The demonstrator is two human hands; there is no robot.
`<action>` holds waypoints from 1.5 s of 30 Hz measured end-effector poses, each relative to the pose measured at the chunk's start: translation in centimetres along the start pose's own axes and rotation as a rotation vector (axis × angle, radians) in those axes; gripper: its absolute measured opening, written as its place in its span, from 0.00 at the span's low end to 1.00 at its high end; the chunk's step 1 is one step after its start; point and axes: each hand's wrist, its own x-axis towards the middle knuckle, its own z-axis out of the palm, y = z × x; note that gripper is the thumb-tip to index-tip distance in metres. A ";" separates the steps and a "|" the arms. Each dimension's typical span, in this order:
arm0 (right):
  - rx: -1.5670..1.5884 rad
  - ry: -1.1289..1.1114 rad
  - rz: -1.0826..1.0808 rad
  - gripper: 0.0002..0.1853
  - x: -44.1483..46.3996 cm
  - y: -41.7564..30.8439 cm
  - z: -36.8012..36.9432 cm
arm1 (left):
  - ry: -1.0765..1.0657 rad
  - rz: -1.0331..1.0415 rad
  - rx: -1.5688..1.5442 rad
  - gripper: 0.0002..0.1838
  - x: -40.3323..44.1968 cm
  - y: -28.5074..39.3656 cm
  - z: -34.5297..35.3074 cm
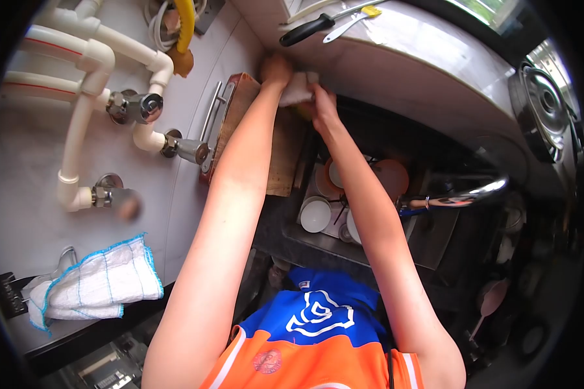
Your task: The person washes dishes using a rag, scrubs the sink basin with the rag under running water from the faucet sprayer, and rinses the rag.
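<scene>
Both arms reach up to the corner behind the sink. My right hand (324,104) has its fingers closed on a pale cloth (297,89). Beside the cloth's other edge is my left hand (276,70), blurred and in shadow; its fingers cannot be made out. Something yellow (302,109) shows just under the cloth. A wooden board (282,165) with a red edge and a metal handle stands by the left wall, partly hidden behind my left forearm.
The sink (370,254) holds bowls and plates, with a metal faucet (467,188) over it. A black-handled tool (307,30) and a yellow brush (353,23) lie on the ledge. White pipes with valves (143,107) line the left wall, above a checked towel (100,282).
</scene>
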 end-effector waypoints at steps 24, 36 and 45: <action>-0.151 -0.154 -0.324 0.27 -31.3 -8.9 -4.6 | -0.309 0.130 -1.313 0.34 -34.0 7.7 -15.3; -0.983 0.117 -0.463 0.12 -34.2 -5.0 -9.4 | -0.484 -0.175 -1.519 0.13 -40.2 6.7 -9.2; -1.192 -0.244 -0.284 0.17 -34.2 -7.3 -12.8 | -0.515 -0.166 -1.657 0.16 -42.6 8.3 -6.9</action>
